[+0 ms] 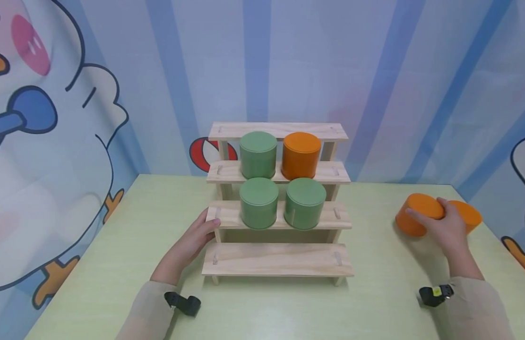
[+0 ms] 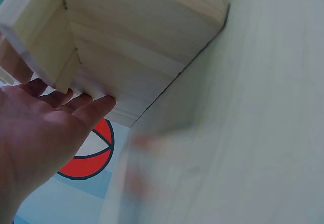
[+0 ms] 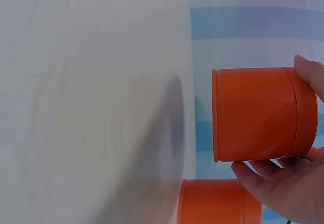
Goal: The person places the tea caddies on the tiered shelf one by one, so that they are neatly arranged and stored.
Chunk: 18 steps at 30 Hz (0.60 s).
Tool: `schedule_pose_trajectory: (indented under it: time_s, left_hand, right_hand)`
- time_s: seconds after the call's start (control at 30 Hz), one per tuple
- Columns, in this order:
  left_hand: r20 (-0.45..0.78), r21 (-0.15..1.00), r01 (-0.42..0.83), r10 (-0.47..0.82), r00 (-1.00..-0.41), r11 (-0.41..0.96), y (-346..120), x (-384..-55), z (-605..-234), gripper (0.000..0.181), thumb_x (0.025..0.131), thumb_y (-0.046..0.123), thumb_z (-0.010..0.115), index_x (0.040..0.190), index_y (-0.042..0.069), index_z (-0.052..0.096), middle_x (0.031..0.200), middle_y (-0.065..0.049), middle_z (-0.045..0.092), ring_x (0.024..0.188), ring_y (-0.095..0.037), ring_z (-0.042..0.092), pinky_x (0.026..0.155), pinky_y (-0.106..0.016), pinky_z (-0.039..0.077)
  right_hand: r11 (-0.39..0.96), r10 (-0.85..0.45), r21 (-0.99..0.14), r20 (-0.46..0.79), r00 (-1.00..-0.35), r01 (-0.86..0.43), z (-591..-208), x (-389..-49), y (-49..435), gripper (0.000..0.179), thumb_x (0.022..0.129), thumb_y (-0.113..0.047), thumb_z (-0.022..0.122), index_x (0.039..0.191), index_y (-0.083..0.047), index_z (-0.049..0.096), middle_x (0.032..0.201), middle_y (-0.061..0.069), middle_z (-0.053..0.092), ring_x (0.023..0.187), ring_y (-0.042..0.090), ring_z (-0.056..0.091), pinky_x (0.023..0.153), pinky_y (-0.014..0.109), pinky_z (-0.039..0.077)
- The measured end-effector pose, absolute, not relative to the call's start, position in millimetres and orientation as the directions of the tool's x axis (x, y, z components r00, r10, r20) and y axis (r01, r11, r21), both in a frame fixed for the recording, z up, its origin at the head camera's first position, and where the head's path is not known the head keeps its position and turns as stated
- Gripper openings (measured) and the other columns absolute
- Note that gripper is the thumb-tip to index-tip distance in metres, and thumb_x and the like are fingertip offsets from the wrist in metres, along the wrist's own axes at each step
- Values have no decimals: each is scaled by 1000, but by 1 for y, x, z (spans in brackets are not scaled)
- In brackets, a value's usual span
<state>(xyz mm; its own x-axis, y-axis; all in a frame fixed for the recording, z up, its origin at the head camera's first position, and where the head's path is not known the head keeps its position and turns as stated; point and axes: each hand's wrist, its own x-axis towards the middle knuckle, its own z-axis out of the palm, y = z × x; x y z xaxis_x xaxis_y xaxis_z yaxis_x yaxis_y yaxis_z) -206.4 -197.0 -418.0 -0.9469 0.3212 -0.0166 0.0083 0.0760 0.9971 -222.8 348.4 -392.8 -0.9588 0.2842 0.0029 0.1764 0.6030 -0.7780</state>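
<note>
Clearly, the striped backdrop (image 1: 322, 71) fills the most room, and against it stands a pale table (image 1: 117, 226) bearing a wooden stand (image 1: 275, 259) with four stepped shelves. The person's left hand (image 1: 196, 238) holds the end of the second shelf from the bottom, thumb over the board and fingers reaching beneath it to the stand's side. Well apart on the other side, the right hand (image 1: 452, 231) grips an orange tin (image 3: 255, 113), thumb on one side and fingers on the other, near the lid; the tin is tilted and appears raised off the table. Just beside it, partly behind the right hand, is a spare orange tin (image 1: 468, 217). On the second shelf from the top sit an upper green tin (image 1: 258, 158) and a shelved orange tin (image 1: 300, 158); one shelf below, a lower left green tin (image 1: 259, 205) and a lower right green tin (image 1: 305, 205) stand upright. The step in hand looks like picking up one tin while the stand is steadied. The next move likely calls for lifting the tin clear of its neighbour and levelling it; if it is meant for a shelf, the path must avoid knocking the tins there, with the left hand bracing the wood.
</note>
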Motion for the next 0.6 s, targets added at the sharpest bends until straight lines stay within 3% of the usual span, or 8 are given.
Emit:
schedule_pose_trajectory:
  time_s: [0.47,0.6]
  left_hand:
    - [-29,996,-2,311,-950,88,-198,-207,-419,69,99,31,42,156,15,6,158,-15,15,143,-35,22,117,-50,20]
    - [-34,997,-10,308,-951,81,-198,-209,-422,69,99,31,43,156,16,7,159,-14,15,143,-34,23,117,-49,19]
  right_hand:
    - [614,257,-780,52,-965,122,-361,-198,326,100,88,-54,60,154,-3,4,152,34,18,126,53,32,95,66,37]
    - [630,257,-768,63,-964,118,-352,-189,319,99,88,-53,61,154,-3,7,150,33,23,124,51,35,88,61,43]
